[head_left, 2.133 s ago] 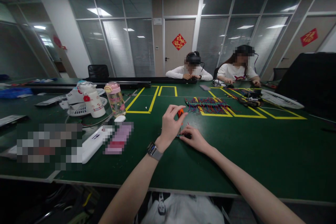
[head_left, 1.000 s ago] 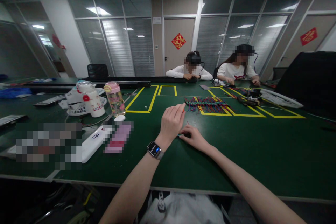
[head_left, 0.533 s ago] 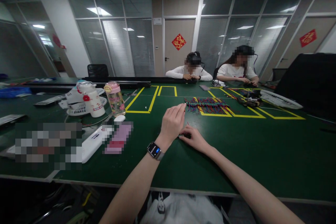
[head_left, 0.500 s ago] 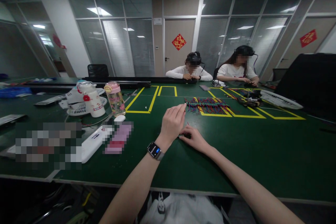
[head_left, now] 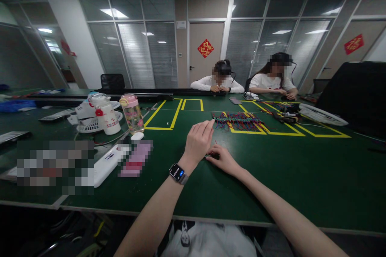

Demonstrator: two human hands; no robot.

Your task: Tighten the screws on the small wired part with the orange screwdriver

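Green surface [head_left: 283,168] in the head view, marked with yellow tape [head_left: 171,114]. Left hand [head_left: 198,140], wearing a watch [head_left: 177,173], is raised over the near middle; its fingers are together and bent downward, back of the hand to the camera; cannot tell whether they grip anything. Right hand [head_left: 223,160] rests just beside it, thumb and fingertips closed on a small part [head_left: 208,156] lying on the surface, mostly hidden, detail too small to read. Beyond the hands: a row of red and blue wires [head_left: 239,120] with green pieces along its middle, lying partly across the tape. To the left: pink-lidded bottle [head_left: 132,114] and white bottle [head_left: 109,118], both upright, near a white basket [head_left: 87,125]. At the far side, two people in white tops sit with hands low.
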